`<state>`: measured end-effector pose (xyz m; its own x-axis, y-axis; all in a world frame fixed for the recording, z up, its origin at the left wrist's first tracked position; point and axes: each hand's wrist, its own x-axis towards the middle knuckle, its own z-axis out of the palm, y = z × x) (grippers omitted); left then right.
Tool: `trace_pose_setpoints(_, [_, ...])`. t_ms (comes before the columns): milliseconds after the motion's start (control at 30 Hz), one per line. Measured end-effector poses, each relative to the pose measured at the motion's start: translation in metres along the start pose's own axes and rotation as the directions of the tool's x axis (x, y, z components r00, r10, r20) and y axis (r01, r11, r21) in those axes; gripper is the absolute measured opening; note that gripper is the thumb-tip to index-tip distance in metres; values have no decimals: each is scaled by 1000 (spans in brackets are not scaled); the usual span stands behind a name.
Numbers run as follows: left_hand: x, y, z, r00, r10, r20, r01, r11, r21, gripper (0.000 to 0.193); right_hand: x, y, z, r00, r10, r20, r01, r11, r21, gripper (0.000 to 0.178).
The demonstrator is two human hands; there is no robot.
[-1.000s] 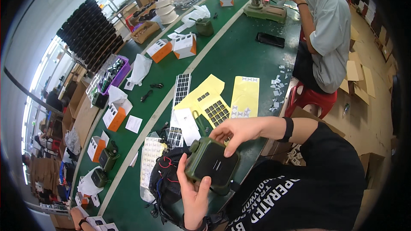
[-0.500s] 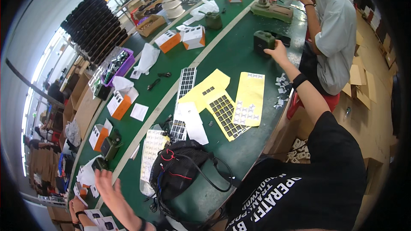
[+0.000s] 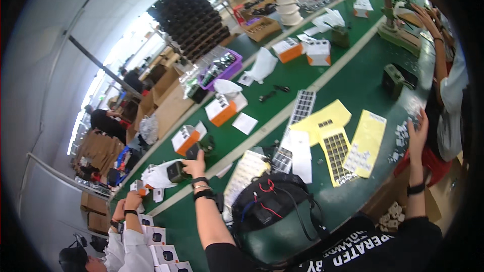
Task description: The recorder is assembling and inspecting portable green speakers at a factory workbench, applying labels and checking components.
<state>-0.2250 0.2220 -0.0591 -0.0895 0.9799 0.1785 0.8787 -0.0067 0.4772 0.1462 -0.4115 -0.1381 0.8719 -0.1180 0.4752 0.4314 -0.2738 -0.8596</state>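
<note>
I am reaching my left hand point(image 3: 195, 161) far out across the green bench point(image 3: 353, 83), and its fingers are closing around a small dark boxy device point(image 3: 177, 171) that is sitting beside a white plastic bag point(image 3: 157, 175). Just beyond that hand, an orange-and-white carton point(image 3: 185, 139) is standing on the bench. My right hand point(image 3: 417, 130) is lifting clear at the near edge of the bench, fingers spread wide and gripping nothing, next to a scatter of small white pieces point(image 3: 401, 136). Between my two arms, yellow backing sheets point(image 3: 365, 143) and a sheet of small dark squares point(image 3: 337, 147) are lying flat. A second dark boxy device point(image 3: 393, 78) is resting well away from both hands, further along the bench toward the co-worker on my right. A black and green pack with red wires point(image 3: 269, 211) is sitting close in front of my chest. At the lower left, another person's hands point(image 3: 132, 200) are working over a row of white boxes point(image 3: 159, 242).
</note>
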Motion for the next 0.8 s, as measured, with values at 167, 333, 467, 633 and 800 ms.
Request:
trace_pose_setpoints(167, [-1,18,36,999,8,31,-9,1000,25,109,-19,2,-41,994,97,-41,-91,987,135,44])
trace_pose_setpoints(333, [13,12,22,1000,19,-20,-19,999,41,104,-19,-30,-30,990,141,-22,-133,968,212,39])
trace_pose_setpoints(467, [-17,40,9,884,92,459,330,573,-750,76,-24,-90,0,998,12,54,-27,956,294,40])
trace_pose_setpoints(633, [-126,87,-84,474,485,735,712,280,-644,69,-33,-189,57,836,-365,409,120,850,514,38])
trace_pose_setpoints(800, [-234,86,-134,145,649,746,787,382,-485,78,-43,-248,88,552,-622,555,-54,638,768,54])
